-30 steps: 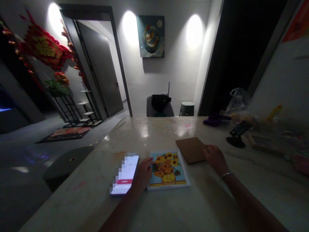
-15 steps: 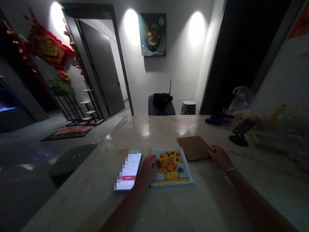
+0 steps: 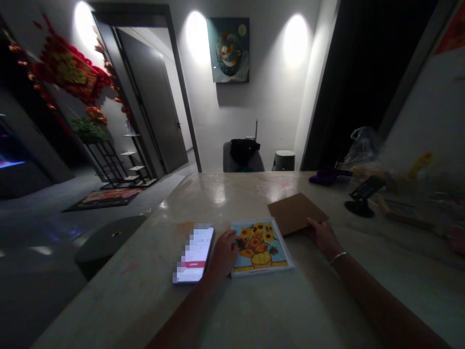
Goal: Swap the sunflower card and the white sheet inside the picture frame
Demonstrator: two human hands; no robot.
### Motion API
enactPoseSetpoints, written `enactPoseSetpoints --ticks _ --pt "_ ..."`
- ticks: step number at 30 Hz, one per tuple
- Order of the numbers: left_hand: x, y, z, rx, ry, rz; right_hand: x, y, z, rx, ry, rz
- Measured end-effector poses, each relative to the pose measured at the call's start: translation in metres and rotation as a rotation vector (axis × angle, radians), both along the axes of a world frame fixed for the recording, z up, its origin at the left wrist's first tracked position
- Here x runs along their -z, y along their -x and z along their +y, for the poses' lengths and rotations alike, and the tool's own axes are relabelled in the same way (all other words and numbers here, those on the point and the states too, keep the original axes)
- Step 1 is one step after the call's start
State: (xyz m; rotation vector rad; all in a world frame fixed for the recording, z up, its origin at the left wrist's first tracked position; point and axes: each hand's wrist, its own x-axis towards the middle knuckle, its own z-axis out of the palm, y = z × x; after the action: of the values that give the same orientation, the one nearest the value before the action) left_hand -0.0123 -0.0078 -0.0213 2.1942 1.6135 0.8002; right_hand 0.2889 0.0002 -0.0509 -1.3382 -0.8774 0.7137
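A sunflower picture (image 3: 258, 245) in a clear frame lies on the table in front of me. My left hand (image 3: 225, 251) is at its left edge, with bent fingers closed over the border. To the right, a brown board (image 3: 296, 213) is tilted, its near right side lifted off the table. My right hand (image 3: 325, 238) pinches that near edge, thumb on top and the other fingers mostly hidden beneath. The board's left corner is close to the top right corner of the picture. Left of my left hand lies a lit phone (image 3: 196, 254).
A black phone stand (image 3: 363, 196) is on the table's right side, near a shallow wooden tray (image 3: 403, 211). Behind them are a purple item (image 3: 329, 177) and a clear plastic bag (image 3: 363, 145). A chair (image 3: 241, 155) and a stool (image 3: 284, 161) stand beyond the far edge.
My right hand has shifted left along the board to its near edge and raised that side. The picture has turned very slightly; my left hand stays at its edge.
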Motion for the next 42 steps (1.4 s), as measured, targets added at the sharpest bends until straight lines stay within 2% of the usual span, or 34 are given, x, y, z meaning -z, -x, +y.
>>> enactPoseSetpoints --ticks 4,7,10,13,16,19,26,31,37,39,42 --pt "0.004 0.0 0.002 0.017 0.002 0.011 -0.017 0.013 -0.009 0.06 0.035 -0.028" --pt "0.007 -0.001 0.004 0.02 -0.003 0.013 -0.035 0.025 -0.02 0.104 0.036 -0.334" --pt "0.009 -0.003 0.005 0.014 -0.015 0.011 -0.046 0.04 -0.032 0.033 0.037 -0.584" --pt "0.009 -0.005 0.004 0.019 -0.019 0.014 -0.047 0.054 -0.04 -0.108 -0.025 -0.75" --pt "0.009 -0.005 0.004 0.033 -0.025 0.027 -0.039 0.065 -0.043 -0.258 -0.112 -0.918" --pt "0.008 -0.005 0.004 0.032 -0.039 0.037 -0.03 0.071 -0.042 -0.31 -0.141 -1.021" --pt "0.009 -0.005 0.005 0.042 -0.04 0.039 -0.024 0.067 -0.035 -0.289 -0.135 -1.004" --pt "0.008 -0.005 0.005 0.029 -0.012 0.025 -0.016 0.055 -0.027 -0.133 -0.147 -0.99" --pt "0.006 -0.005 0.002 0.04 -0.017 0.014 -0.005 0.04 -0.018 0.034 -0.059 -0.993" --pt "0.006 -0.005 0.002 0.039 -0.014 0.017 -0.002 0.036 -0.015 0.015 -0.032 -0.95" --pt "0.005 -0.006 0.001 0.031 -0.021 0.024 0.002 0.032 -0.01 -0.104 -0.01 -0.847"
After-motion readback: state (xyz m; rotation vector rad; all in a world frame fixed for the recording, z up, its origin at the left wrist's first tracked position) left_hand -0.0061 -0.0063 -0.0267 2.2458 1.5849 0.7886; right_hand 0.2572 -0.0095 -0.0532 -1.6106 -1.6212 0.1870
